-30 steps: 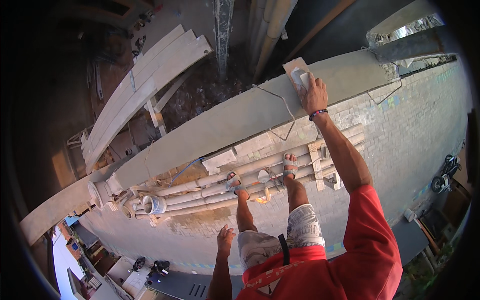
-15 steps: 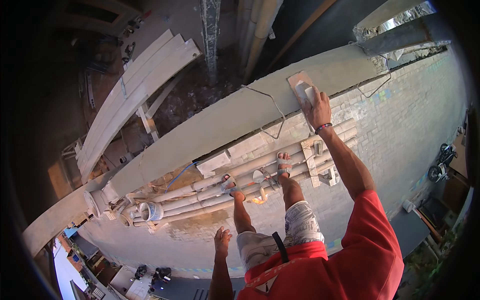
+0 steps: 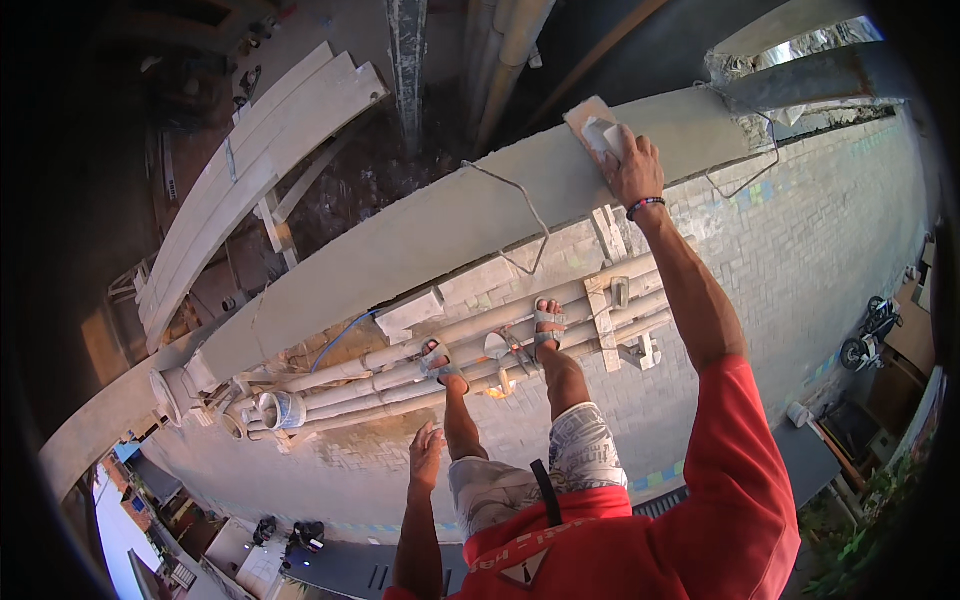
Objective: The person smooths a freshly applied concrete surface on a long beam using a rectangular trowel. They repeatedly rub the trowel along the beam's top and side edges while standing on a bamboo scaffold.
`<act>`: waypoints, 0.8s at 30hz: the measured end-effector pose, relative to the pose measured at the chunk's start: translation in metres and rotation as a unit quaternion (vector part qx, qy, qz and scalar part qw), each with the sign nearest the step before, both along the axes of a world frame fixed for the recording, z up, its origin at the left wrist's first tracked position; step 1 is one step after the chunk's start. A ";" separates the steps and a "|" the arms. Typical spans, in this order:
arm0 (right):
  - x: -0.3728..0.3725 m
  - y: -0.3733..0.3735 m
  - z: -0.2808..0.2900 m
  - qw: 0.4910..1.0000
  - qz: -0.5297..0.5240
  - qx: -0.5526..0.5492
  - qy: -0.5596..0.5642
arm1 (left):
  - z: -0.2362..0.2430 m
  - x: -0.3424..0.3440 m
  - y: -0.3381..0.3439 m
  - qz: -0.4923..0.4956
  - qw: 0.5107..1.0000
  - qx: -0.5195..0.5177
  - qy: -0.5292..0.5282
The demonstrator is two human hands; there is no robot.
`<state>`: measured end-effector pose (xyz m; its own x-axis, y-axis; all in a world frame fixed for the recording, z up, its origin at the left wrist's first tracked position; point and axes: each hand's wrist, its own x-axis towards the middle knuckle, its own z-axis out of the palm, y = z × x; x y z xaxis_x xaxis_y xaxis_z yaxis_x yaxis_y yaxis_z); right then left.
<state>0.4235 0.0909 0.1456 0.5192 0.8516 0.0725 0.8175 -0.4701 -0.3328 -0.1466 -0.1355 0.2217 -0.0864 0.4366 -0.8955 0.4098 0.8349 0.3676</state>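
My right hand grips the handle of a flat plastering float with a pale, worn board. The float lies across the far edge of a long, smooth grey cement beam, with one end jutting past that edge. Bent wire loops stick out of the beam to the left and right of the float. My left hand hangs low beside my leg, empty, its fingers loosely apart. My sandalled feet stand on lashed bamboo poles. A trowel lies between them.
A cement-stained bucket sits at the left end of the poles. Wooden crosspieces tie the poles at right. A pale block rests near the beam. Paving lies far below, with a parked motorcycle. A curved plank form stands beyond.
My right hand has pushed the float away from me, from the beam's face to its far edge. My left hand has shifted slightly up and left in the view, which has moved too.
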 end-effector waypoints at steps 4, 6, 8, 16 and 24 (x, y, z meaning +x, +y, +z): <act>0.042 -0.027 0.000 0.987 -0.157 -0.010 0.001 | 0.012 0.002 0.002 -0.008 0.998 0.051 -0.034; 0.025 -0.064 -0.020 0.987 -0.148 0.037 0.054 | 0.016 0.006 0.000 -0.016 0.998 0.057 -0.028; -0.041 -0.073 -0.015 0.997 -0.023 0.030 0.072 | 0.015 0.020 0.006 -0.082 0.989 0.126 -0.013; 0.006 0.005 0.003 0.998 -0.056 0.008 0.001 | 0.057 0.268 0.174 -0.384 0.786 0.483 -0.036; -0.118 -0.053 -0.012 0.987 0.126 0.026 0.092 | 0.017 0.316 0.238 -0.602 0.600 0.516 0.108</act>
